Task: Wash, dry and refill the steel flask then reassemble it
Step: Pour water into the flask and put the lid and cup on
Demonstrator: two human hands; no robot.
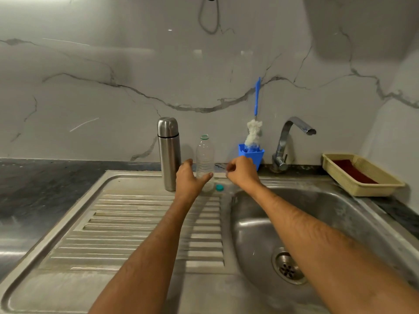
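Both forearms reach out over the steel sink (140, 288), across the ribbed draining board toward its far edge. The left hand (189, 180) is spread wide, thumb out against the base of a clear plastic bottle (205, 159), touching it but not closed round it. The right hand (241, 171) is curled loosely with fingertips drawn together; whether it pinches anything I cannot tell. A small teal cap (219, 188) lies on the steel between the two hands, just beside the bottle.

The steel flask (169, 152) stands upright at the far edge of the draining board, cup-lid on, just left of the left hand and not touched. I would judge it rigid and fairly weighty for its size, its polished wall likely slippery once wet, so a full wrap round the mid-body looks the safest hold, with the lid band for twisting.

Beyond, a bottle brush (255, 132) stands in a blue holder by the tap (292, 137), and a basket (360, 177) sits at the far right corner.
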